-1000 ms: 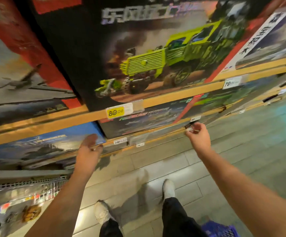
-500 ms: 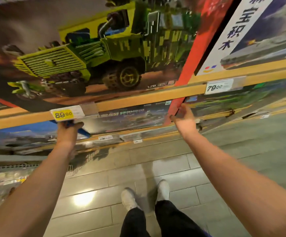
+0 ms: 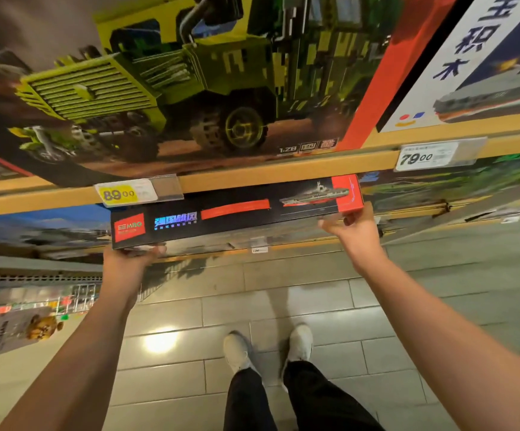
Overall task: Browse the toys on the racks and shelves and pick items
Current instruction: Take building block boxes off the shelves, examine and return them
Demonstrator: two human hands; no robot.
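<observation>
Both hands hold a long, flat black box [image 3: 236, 213] by its two ends, just below the edge of a wooden shelf [image 3: 283, 172]. The left hand [image 3: 128, 259] grips the end with the red logo panel from underneath, its fingers hidden under the box and the thumb lying along the lower edge. The right hand [image 3: 353, 231] grasps the red end that shows a small grey ship, its fingers curled round the bottom corner. The box is tilted, with the right end higher than the left, and its narrow side faces the camera. Above it on the shelf stands a big box with a green truck [image 3: 174, 88], and beside that, to the right, a white and blue box [image 3: 485, 63] printed with a grey ship. A yellow price tag [image 3: 118, 194] reading 89.00 sits on the shelf edge above the left hand, and a white price tag [image 3: 426, 157] reading 79.00 hangs further right. Below, the person's pale shoes [image 3: 297, 343] stand on a tiled floor [image 3: 190, 306].
</observation>
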